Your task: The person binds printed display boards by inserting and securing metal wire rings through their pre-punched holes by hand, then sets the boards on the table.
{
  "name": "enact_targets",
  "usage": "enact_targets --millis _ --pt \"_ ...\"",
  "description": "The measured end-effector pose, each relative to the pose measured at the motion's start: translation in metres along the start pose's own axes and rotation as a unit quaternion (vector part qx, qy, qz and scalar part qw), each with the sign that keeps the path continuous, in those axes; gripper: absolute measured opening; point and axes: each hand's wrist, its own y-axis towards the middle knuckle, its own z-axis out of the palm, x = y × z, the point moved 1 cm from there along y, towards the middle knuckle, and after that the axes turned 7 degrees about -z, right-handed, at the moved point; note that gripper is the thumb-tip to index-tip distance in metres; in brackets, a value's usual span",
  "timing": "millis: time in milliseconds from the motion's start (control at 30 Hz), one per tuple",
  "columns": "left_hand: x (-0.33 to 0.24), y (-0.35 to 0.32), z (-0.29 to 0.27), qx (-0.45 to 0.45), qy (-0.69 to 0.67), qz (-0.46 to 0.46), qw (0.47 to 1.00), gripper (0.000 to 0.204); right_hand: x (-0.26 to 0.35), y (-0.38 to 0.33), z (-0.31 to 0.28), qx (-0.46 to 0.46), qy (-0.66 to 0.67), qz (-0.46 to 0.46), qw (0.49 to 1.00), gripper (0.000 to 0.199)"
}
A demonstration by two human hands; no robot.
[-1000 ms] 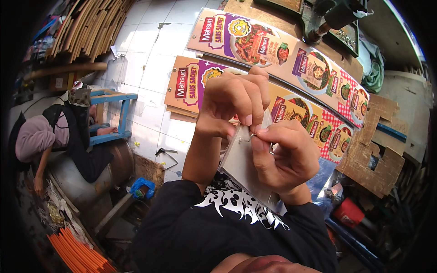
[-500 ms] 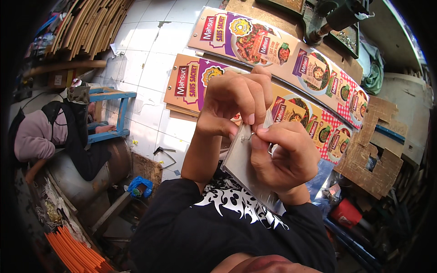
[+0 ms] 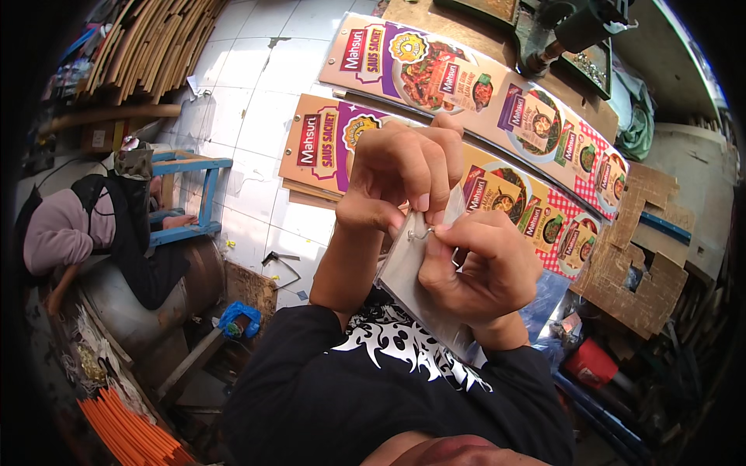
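My left hand pinches the top corner of a flat grey panel, which is tilted up in front of my chest. Close to that corner, a small bent metal wire sits at a fastening on the panel. The thumb and forefinger of my right hand are closed on the wire's free end. Behind my hands lie long printed cardboard display panels: one stack is partly covered by my left hand, and another stack lies farther off.
A dark machine stands at the far right beside a tray of small metal parts. Right of the printed panels is a cut-out brown board. At left are a blue stool, another person, and orange strips.
My right hand has shifted slightly left and down with the wire, and more of the wire and its fastening shows. My left hand keeps its hold on the panel.
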Motion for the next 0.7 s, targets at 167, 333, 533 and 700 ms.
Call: enact_targets --millis 167,333,533,700 --pt "0.0026 0.0021 0.0000 0.003 0.003 0.004 1.000 0.028 0.0035 0.0018 -0.0042 0.021 -0.014 0.027 0.999 0.026" --pt "0.0029 0.0011 -0.0004 0.006 0.021 -0.016 1.000 0.021 -0.0005 -0.0011 -0.0037 0.001 0.018 0.026 0.999 0.022" --pt "0.0019 0.0005 0.0015 0.004 0.020 -0.020 1.000 0.021 0.0012 -0.0015 -0.0039 0.004 0.027 0.031 0.999 0.021" --pt "0.0025 0.0003 0.0025 0.000 0.018 -0.017 1.000 0.022 0.0015 -0.0018 -0.0037 0.002 0.032 0.032 0.999 0.021"
